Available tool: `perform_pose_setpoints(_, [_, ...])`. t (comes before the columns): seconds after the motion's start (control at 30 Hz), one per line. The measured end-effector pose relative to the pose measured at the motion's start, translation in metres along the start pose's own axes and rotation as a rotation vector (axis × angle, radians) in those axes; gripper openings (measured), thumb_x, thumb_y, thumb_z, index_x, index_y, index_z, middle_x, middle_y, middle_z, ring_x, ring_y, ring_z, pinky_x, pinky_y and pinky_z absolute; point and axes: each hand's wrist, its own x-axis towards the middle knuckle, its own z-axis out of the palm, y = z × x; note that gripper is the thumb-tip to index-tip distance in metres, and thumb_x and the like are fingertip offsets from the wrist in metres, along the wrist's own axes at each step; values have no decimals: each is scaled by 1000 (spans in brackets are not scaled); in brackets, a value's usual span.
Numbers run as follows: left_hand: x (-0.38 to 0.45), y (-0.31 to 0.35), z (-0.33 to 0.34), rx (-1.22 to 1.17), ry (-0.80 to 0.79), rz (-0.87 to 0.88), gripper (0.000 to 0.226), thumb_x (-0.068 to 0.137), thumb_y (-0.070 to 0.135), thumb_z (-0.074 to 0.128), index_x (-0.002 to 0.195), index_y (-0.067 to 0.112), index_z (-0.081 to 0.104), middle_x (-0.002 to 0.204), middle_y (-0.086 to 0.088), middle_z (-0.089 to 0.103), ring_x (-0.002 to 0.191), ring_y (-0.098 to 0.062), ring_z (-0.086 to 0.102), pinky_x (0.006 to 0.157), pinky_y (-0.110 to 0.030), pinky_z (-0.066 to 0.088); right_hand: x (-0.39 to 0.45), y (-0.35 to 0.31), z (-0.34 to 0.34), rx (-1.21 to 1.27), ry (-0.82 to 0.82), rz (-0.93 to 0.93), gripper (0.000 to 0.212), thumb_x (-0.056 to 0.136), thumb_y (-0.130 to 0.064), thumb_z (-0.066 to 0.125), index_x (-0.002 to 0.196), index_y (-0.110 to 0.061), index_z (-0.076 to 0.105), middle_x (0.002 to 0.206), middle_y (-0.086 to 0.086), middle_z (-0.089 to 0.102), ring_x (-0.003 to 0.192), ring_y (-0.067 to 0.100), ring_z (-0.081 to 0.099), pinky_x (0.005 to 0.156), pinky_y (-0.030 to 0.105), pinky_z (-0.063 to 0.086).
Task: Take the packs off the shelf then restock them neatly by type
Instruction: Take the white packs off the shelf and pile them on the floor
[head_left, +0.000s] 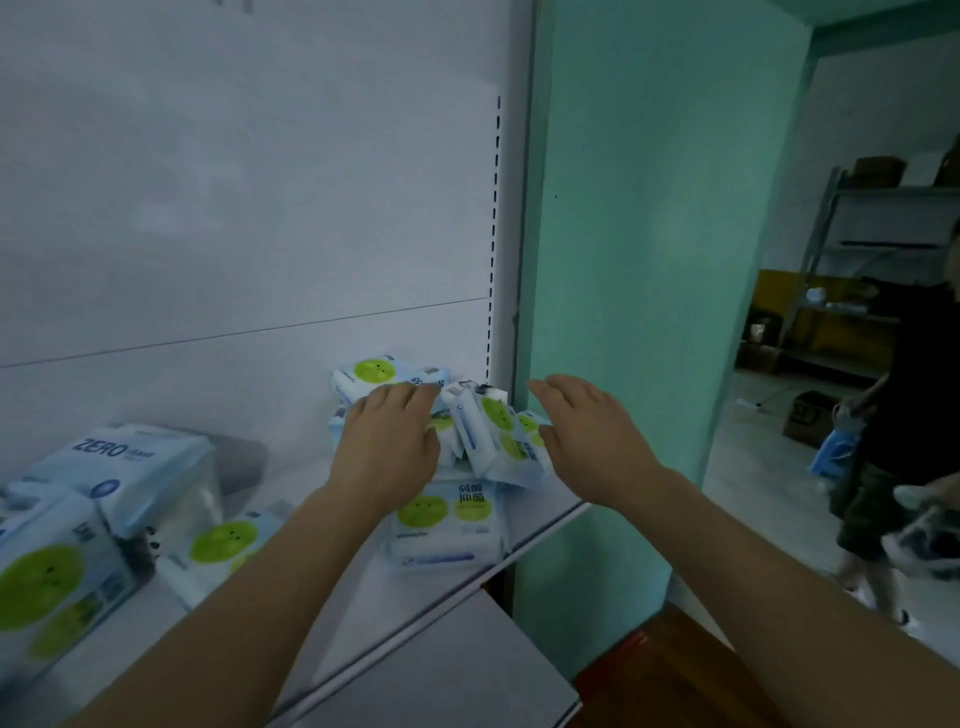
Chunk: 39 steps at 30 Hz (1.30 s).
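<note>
Resting my left hand flat, fingers relaxed, on the jumbled green-dot packs at the right end of the white shelf. My right hand hovers just beside them, fingers apart, gripping nothing. More packs lie well apart to the left.

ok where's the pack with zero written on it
In the head view, the ZERO pack sits on the shelf's far left, atop the green-dot packs, away from both hands.
</note>
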Motion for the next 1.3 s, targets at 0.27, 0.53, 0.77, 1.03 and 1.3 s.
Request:
perform_pose_setpoints(0.27, [64, -26, 36, 7, 14, 29, 43, 90, 28, 37, 120, 13, 63, 111, -8, 67, 104, -33, 60, 93, -47, 48, 98, 41, 38, 18, -105, -158, 62, 99, -20, 55, 155, -21, 29, 159, 6, 30, 144, 27, 30, 116, 44, 30])
perform_pose_setpoints(0.53, [68, -36, 43, 173, -125, 62, 46, 88, 54, 47, 114, 23, 69, 116, 2, 68, 117, -26, 57, 104, -49, 42, 171, 55, 79, 132, -356, -420, 73, 95, -35, 62, 157, -26, 25, 163, 2, 23, 148, 25, 22, 117, 48, 31])
perform_pose_setpoints(0.77, [53, -28, 28, 306, -181, -112, 51, 84, 56, 52, 121, 23, 64, 130, -5, 60, 128, -36, 51, 103, -52, 45, 207, 46, 107, 233, -507, -610, 74, 90, -52, 65, 152, -26, 34, 146, 3, 47, 126, 24, 49, 108, 41, 42])
perform_pose_setpoints(1.03, [24, -13, 10, 328, -38, -278, 52, 85, 49, 50, 128, 20, 56, 129, -6, 57, 121, -31, 51, 95, -45, 48, 223, 61, 80, 149, -281, -766, 79, 77, -53, 76, 145, -31, 41, 132, -4, 49, 122, 21, 42, 96, 42, 46])
perform_pose_setpoints(1.3, [9, -10, 2, 358, -63, -300, 60, 82, 57, 50, 129, 21, 56, 128, -4, 57, 121, -30, 51, 96, -47, 49, 234, 66, 24, 275, 10, -654, 90, 76, -55, 77, 150, -26, 35, 146, 0, 42, 134, 24, 35, 102, 50, 44])
